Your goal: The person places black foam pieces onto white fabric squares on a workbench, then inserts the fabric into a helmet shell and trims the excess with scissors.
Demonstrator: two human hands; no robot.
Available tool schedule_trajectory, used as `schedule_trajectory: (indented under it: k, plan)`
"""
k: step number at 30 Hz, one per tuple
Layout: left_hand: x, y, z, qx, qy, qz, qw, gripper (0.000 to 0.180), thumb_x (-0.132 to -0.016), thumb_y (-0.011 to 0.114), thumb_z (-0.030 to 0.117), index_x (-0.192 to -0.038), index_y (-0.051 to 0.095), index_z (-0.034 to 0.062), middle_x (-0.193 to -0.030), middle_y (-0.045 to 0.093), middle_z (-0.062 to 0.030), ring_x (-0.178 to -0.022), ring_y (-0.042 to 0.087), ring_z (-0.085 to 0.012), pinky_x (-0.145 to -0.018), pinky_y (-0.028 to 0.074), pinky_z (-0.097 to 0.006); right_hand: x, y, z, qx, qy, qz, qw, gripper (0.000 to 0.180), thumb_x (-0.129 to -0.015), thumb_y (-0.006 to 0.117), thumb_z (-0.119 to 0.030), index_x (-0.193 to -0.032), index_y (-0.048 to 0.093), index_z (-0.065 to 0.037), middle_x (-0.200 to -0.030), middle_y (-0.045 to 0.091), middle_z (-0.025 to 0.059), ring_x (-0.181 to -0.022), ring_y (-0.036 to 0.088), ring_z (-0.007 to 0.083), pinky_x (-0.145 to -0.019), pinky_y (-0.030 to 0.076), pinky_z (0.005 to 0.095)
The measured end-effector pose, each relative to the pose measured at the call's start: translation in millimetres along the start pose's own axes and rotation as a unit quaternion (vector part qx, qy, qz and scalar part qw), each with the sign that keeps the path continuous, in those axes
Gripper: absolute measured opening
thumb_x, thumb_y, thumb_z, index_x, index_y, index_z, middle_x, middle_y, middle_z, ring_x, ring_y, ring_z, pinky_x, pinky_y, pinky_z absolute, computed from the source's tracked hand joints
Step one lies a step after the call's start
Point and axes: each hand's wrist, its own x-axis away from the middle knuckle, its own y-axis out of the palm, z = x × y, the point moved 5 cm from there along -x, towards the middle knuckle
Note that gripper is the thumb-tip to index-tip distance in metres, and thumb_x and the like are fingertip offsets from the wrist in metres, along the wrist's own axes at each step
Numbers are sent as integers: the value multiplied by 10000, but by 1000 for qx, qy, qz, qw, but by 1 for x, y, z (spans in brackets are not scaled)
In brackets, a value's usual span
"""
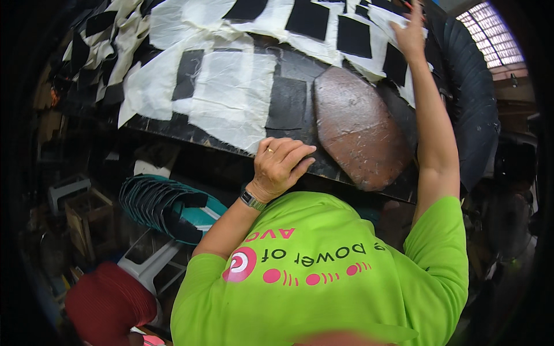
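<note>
My left hand (281, 164), with a ring and a wristwatch (253, 200), rests at the near edge of the dark workbench (156, 126). Its fingers are loosely bent, with nothing visible in them. Beside it lies a frayed white cloth piece (234, 95) and, farther right, a worn brown board (360, 127) with cut corners. My right arm stretches to the far right, where my right hand (411, 36) reaches over white cloth with its thumb apart. A small red-orange thing (408, 4) shows by its fingertips, cut off by the frame's top; contact is unclear.
Black squares (354, 36) lie on white cloth across the bench. A pile of cloth strips (124, 40) covers its left end. Dark layered material (470, 98) stands at the right. Below are a teal-rimmed stack (173, 205), a grey stool (151, 262) and a dark red cover (109, 303).
</note>
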Motion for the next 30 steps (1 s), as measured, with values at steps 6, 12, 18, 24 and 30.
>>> schedule_trajectory:
  k: [6, 12, 18, 24, 30]
  plan:
    - [-3, -70, -39, 54, -113, 133, 983, 239, -850, 783, 48, -1067, 684, 24, -1007, 696, -119, -913, 671, -283, -834, 533, -370, 165, 34, -235, -299, -261, -303, 866, 905, -769, 700, 35, -1582, 360, -173, -1200, 636, 162, -1113, 614, 346, -1020, 480, 447]
    - [-12, -149, -131, -52, -211, 213, 953, 153, -954, 681, 56, -1093, 722, 4, -1063, 734, -98, -961, 679, -215, -883, 512, -323, 218, 13, -287, -74, -328, -289, 896, 1017, -714, 670, 102, -1617, 285, -163, -1174, 621, 188, -1169, 575, 376, -1025, 439, 465]
    - [-26, -153, -180, -145, -234, 70, 959, 242, -965, 685, 141, -1190, 723, 64, -1152, 728, -99, -1053, 678, -233, -950, 510, -345, 220, 13, -268, -46, -277, -303, 911, 934, -761, 621, 85, -1601, 318, -190, -1014, 630, 178, -936, 621, 354, -818, 530, 441]
    - [-22, -143, -189, -158, -255, 69, 952, 241, -947, 690, 131, -1180, 726, 79, -1119, 735, -105, -1047, 680, -253, -933, 521, -366, 200, -21, -246, -297, -51, -226, 926, 809, -828, 603, 67, -1564, 376, -182, -945, 709, 157, -903, 694, 252, -708, 554, 348]
    - [-23, -139, -192, -134, -258, 48, 956, 263, -930, 715, 120, -1189, 733, 82, -1124, 742, -102, -1028, 706, -233, -927, 531, -351, 195, -55, -202, -510, 175, -244, 806, 748, -889, 557, 108, -1577, 340, -89, -1329, 600, 146, -1024, 660, 134, -760, 565, 271]
